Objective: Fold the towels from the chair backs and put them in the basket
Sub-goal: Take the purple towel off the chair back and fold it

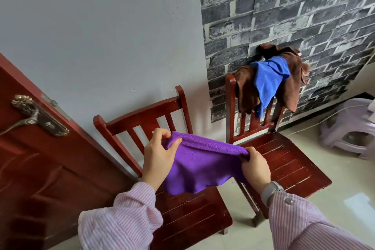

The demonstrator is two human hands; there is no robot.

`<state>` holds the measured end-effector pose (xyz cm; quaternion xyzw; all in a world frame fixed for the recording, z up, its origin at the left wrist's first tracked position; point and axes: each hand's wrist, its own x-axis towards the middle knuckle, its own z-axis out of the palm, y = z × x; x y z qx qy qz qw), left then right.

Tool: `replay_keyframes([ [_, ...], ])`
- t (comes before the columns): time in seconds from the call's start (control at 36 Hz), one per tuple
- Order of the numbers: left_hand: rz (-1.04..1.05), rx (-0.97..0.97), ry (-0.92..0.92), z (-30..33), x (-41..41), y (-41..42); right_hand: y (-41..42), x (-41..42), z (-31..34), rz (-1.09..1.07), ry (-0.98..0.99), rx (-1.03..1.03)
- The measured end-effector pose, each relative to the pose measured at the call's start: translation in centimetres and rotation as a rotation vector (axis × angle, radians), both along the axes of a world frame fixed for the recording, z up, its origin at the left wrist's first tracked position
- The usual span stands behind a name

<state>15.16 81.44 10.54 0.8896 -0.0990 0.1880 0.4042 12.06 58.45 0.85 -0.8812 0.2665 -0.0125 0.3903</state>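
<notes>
A purple towel (200, 166) hangs in the air above the seat of the left red wooden chair (142, 113). My left hand (159, 155) pinches its upper left corner and my right hand (255, 165) grips its upper right corner. The towel is stretched between them and sags below. On the back of the right red chair (288, 160) a blue towel (267, 81) lies draped over a brown towel (246, 91). No basket is in view.
A red door (30, 158) with a metal handle stands at the left. Both chairs stand against the wall. A pale plastic stool (349, 128) sits on the tiled floor at the right, with a cord along the wall base.
</notes>
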Motion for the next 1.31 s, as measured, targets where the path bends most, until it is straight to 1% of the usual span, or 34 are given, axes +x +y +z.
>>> replay_keyframes([
  [0.06, 0.023, -0.053, 0.005, 0.2, -0.1, -0.1, 0.2, -0.2, 0.2, -0.093, 0.017, 0.08],
  [0.14, 0.061, -0.157, 0.048, 0.8, -0.1, 0.2, 0.0, -0.2, 0.1, -0.195, 0.03, 0.252],
  [0.25, 0.063, -0.177, 0.083, 1.2, -0.1, 0.8, 0.1, -0.2, -1.2, -0.218, -0.011, 0.401],
  [0.33, 0.076, -0.194, 0.091, 1.3, -0.4, 0.8, -0.3, 0.5, -3.5, -0.204, -0.061, 0.574],
  [0.39, 0.085, -0.205, 0.089, 1.2, -0.5, 0.9, 0.1, 0.7, -2.9, -0.166, -0.113, 0.674],
  [0.44, 0.096, -0.211, 0.088, 1.0, -0.6, 1.2, 0.8, 0.6, -0.9, -0.138, -0.166, 0.715],
  [0.53, 0.114, -0.2, 0.09, 0.8, -0.6, 1.6, 1.1, 0.8, 0.5, -0.118, -0.259, 0.7],
  [0.61, 0.124, -0.174, 0.102, 0.4, -0.7, 2.0, 1.1, 1.2, 0.6, -0.21, -0.267, 0.768],
  [0.67, 0.149, -0.203, 0.117, 0.1, -0.6, 2.3, 1.0, 1.5, 0.3, -0.27, -0.247, 0.847],
  [0.75, 0.185, -0.218, 0.17, -0.4, -0.2, 2.9, 0.5, 1.6, -0.2, -0.262, -0.22, 0.84],
  [0.83, 0.218, -0.144, 0.297, -1.0, 0.2, 3.6, -0.3, 1.4, -0.6, -0.239, -0.159, 0.818],
  [0.92, 0.224, -0.082, 0.401, -1.7, 0.6, 4.5, -1.1, 0.9, -0.5, -0.173, -0.081, 0.737],
  [1.0, 0.189, -0.089, 0.427, -2.1, 0.6, 5.2, -1.8, 0.6, -0.1, -0.113, -0.072, 0.657],
  [1.06, 0.161, -0.139, 0.445, -2.2, 0.6, 5.5, -2.5, 0.6, -0.1, -0.091, -0.089, 0.58],
  [1.14, 0.129, -0.306, 0.504, -2.1, 0.4, 6.2, -3.8, 0.8, -0.4, -0.108, -0.098, 0.515],
  [1.19, 0.105, -0.356, 0.519, -2.1, 0.2, 6.8, -4.5, 1.0, -0.7, -0.139, -0.1, 0.531],
  [1.31, 0.074, -0.237, 0.531, -2.6, 0.2, 7.4, -4.9, 1.2, -0.5, -0.131, -0.085, 0.622],
])
